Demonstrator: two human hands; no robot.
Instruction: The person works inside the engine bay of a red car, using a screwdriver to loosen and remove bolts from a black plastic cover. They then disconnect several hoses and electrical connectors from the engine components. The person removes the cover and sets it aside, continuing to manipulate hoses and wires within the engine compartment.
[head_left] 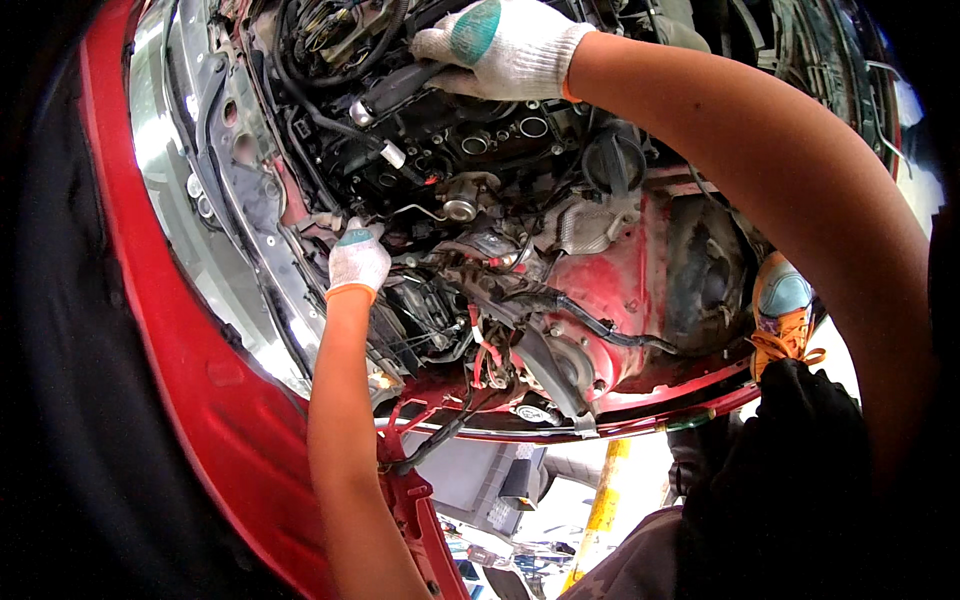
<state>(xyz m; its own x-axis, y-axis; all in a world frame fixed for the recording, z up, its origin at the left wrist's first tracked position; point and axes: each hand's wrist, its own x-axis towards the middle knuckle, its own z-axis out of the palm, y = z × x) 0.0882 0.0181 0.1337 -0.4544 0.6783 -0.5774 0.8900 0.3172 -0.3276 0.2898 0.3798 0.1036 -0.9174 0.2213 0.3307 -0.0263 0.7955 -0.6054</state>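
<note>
My left hand (358,262), in a white knit glove with a teal patch and orange cuff, reaches down beside the windshield-side edge of the engine bay. Its fingers are closed among cables and brackets; what they hold is hidden. My right hand (510,48), in a matching glove, is over the far part of the engine (480,150). Fingers and thumb close round a thick black cylindrical piece (395,90) with a rounded silver end; whether it is a tool or a hose I cannot tell. A bent thin metal pipe (415,210) leads to a round metal part (460,210) between my hands.
Red bodywork (180,400) curves along the left, beside the windshield (165,150). A black hose (610,330) crosses the red inner panel (610,290). My orange-laced shoe (785,310) is at the right edge of the bay. A yellow post (603,510) stands below.
</note>
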